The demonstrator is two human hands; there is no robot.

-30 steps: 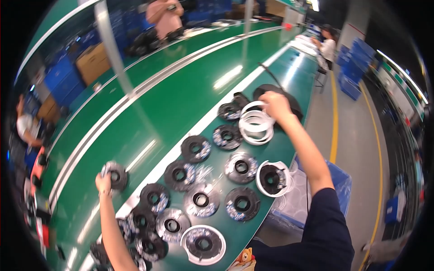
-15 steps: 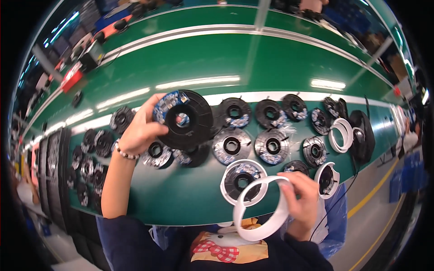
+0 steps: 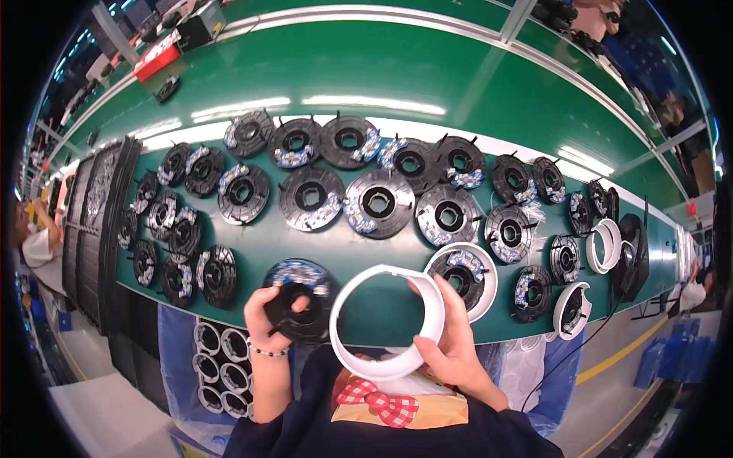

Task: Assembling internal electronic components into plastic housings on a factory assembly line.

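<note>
My left hand [image 3: 263, 324] holds a black round disc [image 3: 314, 327] with a curved blue circuit board along its upper edge; a fingertip shows through the disc's middle hole. My right hand [image 3: 450, 340] grips a white ring [image 3: 380, 369] by its right side, fingers and thumb around the wall. The ring stands tilted just right of the disc, its left edge close to or overlapping the disc's edge. Behind my right hand, a similar disc [image 3: 458, 269] sits inside another white ring [image 3: 489, 294] on the green table [image 3: 366, 256].
Several discs with boards, such as one disc [image 3: 311, 200], lie in rows across the table. At the right are a white ring [image 3: 594, 246], a ringed disc [image 3: 571, 311] and a black object with a cable [image 3: 631, 263]. Black trays [image 3: 85, 252] stand left; white rings [image 3: 235, 377] fill a blue-lined container below.
My left hand has come down and toward me with the disc. My right hand has moved left and up with the white ring, bringing both parts close together. The view has shifted.
</note>
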